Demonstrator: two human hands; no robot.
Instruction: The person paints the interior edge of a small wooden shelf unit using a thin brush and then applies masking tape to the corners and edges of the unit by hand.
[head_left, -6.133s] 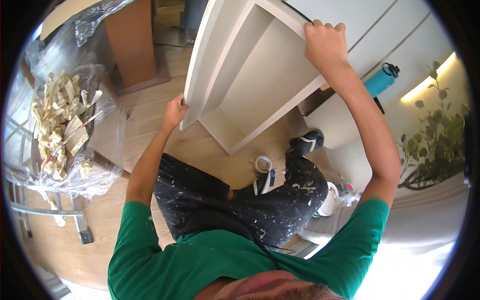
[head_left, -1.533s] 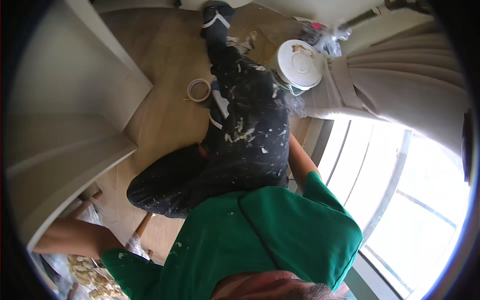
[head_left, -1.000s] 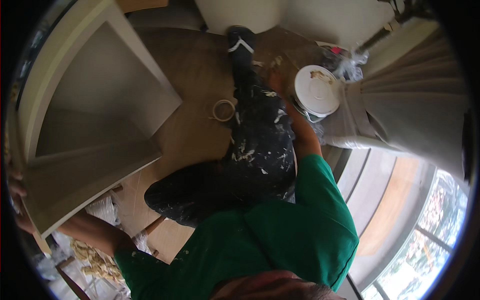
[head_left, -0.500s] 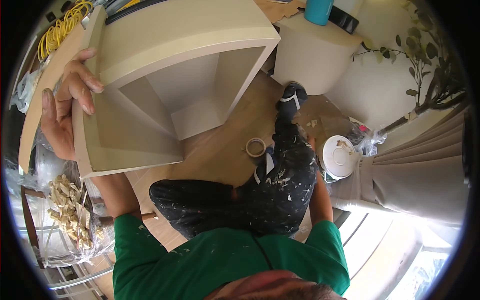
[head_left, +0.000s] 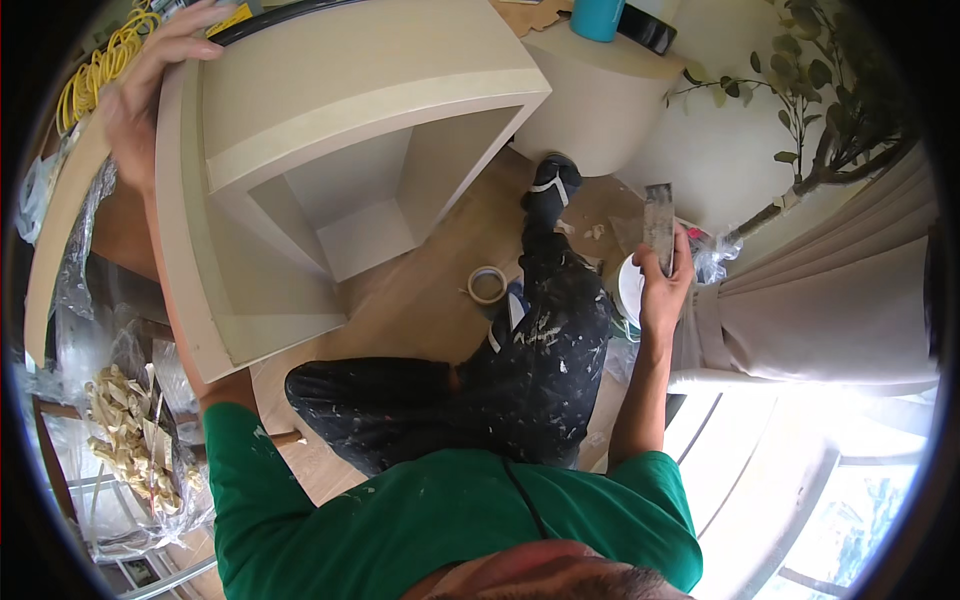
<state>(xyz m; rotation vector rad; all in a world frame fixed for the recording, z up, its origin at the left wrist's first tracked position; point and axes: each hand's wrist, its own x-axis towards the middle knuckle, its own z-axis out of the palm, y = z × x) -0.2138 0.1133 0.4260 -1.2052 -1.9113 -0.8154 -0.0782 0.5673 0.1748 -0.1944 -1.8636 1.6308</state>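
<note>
My left hand (head_left: 150, 90) is at the far left corner of a large beige open-fronted cabinet (head_left: 370, 70). Its fingers are stretched out and partly blurred along the side panel's top edge, and the forearm passes behind that panel. On the other side, my right hand (head_left: 667, 280) is closed around the lower end of a flat, worn grey rectangular tool (head_left: 659, 220), which points upward. Whether it is a scraper or a sanding block I cannot tell. Partly behind that hand stands a white bucket with its lid (head_left: 628, 290).
A roll of tape (head_left: 487, 285) lies on the floor by my foot. A rounded beige pedestal (head_left: 590, 110) carries a teal bottle (head_left: 597, 15). Curtain (head_left: 820, 310) and plant (head_left: 830, 150) stand at right; yellow cable (head_left: 100, 75) and crumpled paper (head_left: 135, 435) at left.
My left hand has moved up along the panel edge to its far corner. My right hand has risen from beside my leg, and the flat tool in it now shows.
</note>
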